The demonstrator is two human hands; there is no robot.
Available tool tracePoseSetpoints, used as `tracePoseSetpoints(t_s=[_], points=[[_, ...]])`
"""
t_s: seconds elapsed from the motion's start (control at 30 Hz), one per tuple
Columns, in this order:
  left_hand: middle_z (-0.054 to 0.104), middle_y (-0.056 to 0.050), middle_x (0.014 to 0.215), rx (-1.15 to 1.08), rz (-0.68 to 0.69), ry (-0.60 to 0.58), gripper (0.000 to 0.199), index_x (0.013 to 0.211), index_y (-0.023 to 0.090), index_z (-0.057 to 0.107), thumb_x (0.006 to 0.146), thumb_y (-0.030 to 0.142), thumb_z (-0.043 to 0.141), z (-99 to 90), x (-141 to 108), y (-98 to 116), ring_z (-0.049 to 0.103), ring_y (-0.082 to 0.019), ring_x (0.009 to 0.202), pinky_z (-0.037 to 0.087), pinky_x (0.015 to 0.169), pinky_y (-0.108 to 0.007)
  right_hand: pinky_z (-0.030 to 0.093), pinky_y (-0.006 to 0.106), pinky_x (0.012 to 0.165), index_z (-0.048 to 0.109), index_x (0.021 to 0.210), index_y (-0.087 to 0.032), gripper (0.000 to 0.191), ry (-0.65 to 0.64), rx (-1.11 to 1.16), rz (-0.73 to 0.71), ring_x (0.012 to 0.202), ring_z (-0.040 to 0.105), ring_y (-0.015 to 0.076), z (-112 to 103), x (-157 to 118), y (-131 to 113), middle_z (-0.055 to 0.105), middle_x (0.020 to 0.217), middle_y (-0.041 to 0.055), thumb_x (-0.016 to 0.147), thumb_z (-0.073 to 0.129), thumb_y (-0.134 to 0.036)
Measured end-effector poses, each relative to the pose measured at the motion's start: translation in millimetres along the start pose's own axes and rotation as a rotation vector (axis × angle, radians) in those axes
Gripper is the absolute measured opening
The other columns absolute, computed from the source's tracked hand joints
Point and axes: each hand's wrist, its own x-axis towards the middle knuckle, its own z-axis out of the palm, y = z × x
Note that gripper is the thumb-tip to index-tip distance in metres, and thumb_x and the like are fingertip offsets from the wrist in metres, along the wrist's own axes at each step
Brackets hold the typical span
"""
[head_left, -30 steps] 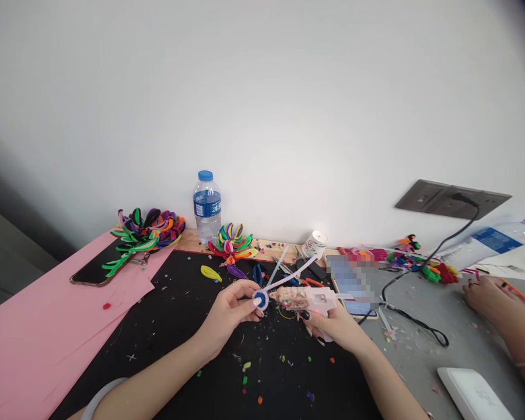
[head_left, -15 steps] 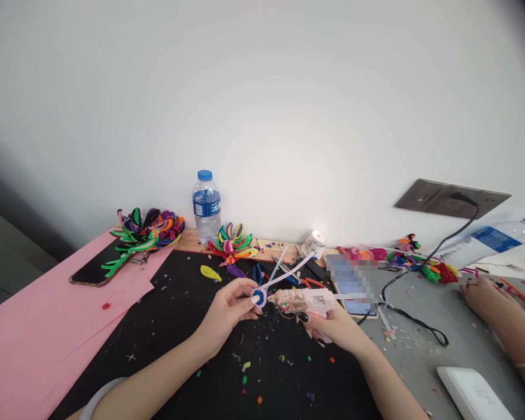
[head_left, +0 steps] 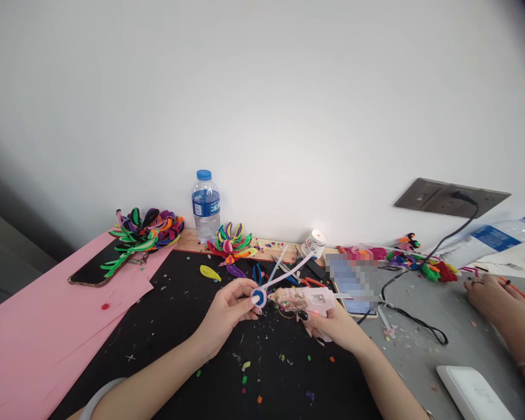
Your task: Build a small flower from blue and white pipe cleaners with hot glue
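Observation:
My left hand (head_left: pixel 234 303) pinches a small coil of white and blue pipe cleaner (head_left: pixel 258 298) between thumb and fingers. A long white tail (head_left: pixel 289 274) runs from the coil up to the right. My right hand (head_left: pixel 328 326) is wrapped round the handle of a pale pink hot glue gun (head_left: pixel 308 300), whose front is crusted with old glue. The gun's nozzle points left, close beside the coil; whether it touches cannot be made out. A clear glue stick (head_left: pixel 343 296) sticks out of its back end.
Behind my hands are looped pipe cleaners (head_left: pixel 230 242), a water bottle (head_left: pixel 206 204), a paper cup (head_left: pixel 314 244) and pliers (head_left: pixel 312 282). Phones lie left (head_left: pixel 96 265) and right (head_left: pixel 354 291). A black cord (head_left: pixel 389 286) crosses the right side, near another person's hand (head_left: pixel 492 297) and a white box (head_left: pixel 475 391).
My hands, the coil and the glue gun hold almost the same place. At the right, the other person's hand has shifted slightly.

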Motion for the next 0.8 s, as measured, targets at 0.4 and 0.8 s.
tracePoseSetpoints(t_s=[0.4,0.8], points=[[0.057,0.000,0.078,0.017,-0.011,-0.039,0.017,0.087,0.018,0.058,0.073,0.024,0.064,0.3,-0.2,-1.8,0.058,-0.010,0.063,0.047,0.060,-0.022,0.030,0.016,0.037,0.051,0.106,-0.013,0.044,0.012,0.001,-0.045,0.039,0.036,0.0048,-0.3,0.3,1.5,0.049,0.051,-0.0044,0.078,0.057,-0.045],[0.059,-0.001,0.080,0.041,-0.019,-0.039,0.019,0.087,0.018,0.059,0.071,0.026,0.065,0.5,-0.9,-1.8,0.058,-0.012,0.065,0.046,0.060,-0.024,0.031,0.016,0.035,0.052,0.103,-0.013,0.042,0.002,-0.007,-0.037,0.038,0.037,0.0051,0.1,-1.1,-3.3,0.050,0.051,-0.0041,0.078,0.056,-0.046]])
